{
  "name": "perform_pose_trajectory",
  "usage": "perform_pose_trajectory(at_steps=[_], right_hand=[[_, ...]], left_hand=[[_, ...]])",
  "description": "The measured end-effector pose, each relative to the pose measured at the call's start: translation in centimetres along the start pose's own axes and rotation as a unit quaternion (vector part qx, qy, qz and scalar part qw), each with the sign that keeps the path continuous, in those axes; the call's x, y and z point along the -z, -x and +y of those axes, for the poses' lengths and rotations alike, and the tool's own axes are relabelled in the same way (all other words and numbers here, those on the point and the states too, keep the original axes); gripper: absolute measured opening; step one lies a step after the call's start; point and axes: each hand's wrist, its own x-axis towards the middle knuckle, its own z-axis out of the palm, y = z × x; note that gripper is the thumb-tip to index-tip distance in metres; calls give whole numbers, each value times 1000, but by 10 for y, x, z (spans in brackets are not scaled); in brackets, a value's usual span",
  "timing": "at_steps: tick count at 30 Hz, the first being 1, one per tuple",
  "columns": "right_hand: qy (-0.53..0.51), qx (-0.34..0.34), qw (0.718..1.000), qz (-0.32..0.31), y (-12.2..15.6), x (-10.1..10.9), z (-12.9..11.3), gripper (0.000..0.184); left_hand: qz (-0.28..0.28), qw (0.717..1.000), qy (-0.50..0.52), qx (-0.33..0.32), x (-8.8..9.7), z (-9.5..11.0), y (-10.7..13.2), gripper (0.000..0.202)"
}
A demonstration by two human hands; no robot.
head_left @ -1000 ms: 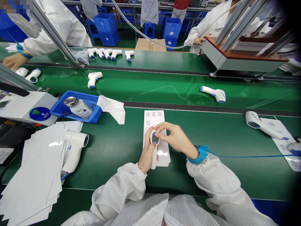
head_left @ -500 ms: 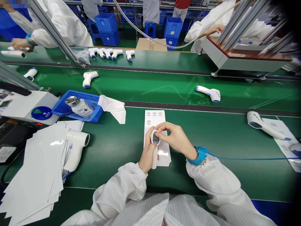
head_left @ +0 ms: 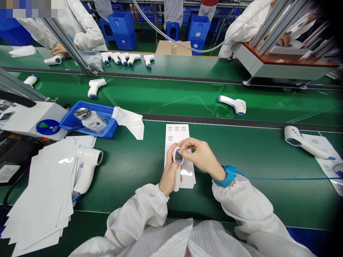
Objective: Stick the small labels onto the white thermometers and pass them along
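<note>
My left hand (head_left: 168, 175) is wrapped round a white forehead thermometer (head_left: 177, 167), held upright with its small display facing me. My right hand (head_left: 201, 156) pinches at the display end with thumb and fingertips pressed together; whether anything is between them is too small to see. A blue wrist strap (head_left: 228, 175) with a blue cord sits on my right wrist. Both hands hover over a white label sheet (head_left: 177, 132) lying on the green table.
A stack of white sheets (head_left: 40, 192) with another thermometer (head_left: 87, 167) lies at left. A blue tray (head_left: 107, 130) holds a bottle (head_left: 89, 119), with a white cloth (head_left: 130, 123) beside it. Thermometers (head_left: 233, 104) ride the conveyor; another (head_left: 302, 141) lies right. Other people work across the belt.
My hands stay almost still at the thermometer's display. The thermometers on the conveyor have drifted left. A person at far left has set a thermometer down on the far table.
</note>
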Motion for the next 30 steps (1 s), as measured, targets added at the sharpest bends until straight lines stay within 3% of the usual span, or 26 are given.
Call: perform_pose_trajectory(at_steps=[13, 18, 22, 26, 30], right_hand=[[9, -14, 1000, -8, -2, -2, -2, 6], [3, 0, 1000, -31, -4, -3, 1, 6], [-35, -9, 999, -34, -2, -1, 2, 5], [-118, -34, 992, -28, 5, 2, 1, 17], [-121, 12, 992, -29, 13, -2, -4, 28]], left_hand=[[1, 1000, -5, 6, -1, 1, 0, 64], [17, 1000, -7, -22, -2, 3, -6, 43], [32, 999, -17, -13, -2, 6, -9, 39], [41, 999, -30, -10, -3, 17, 0, 38], [4, 999, -33, -24, -7, 33, 13, 40]])
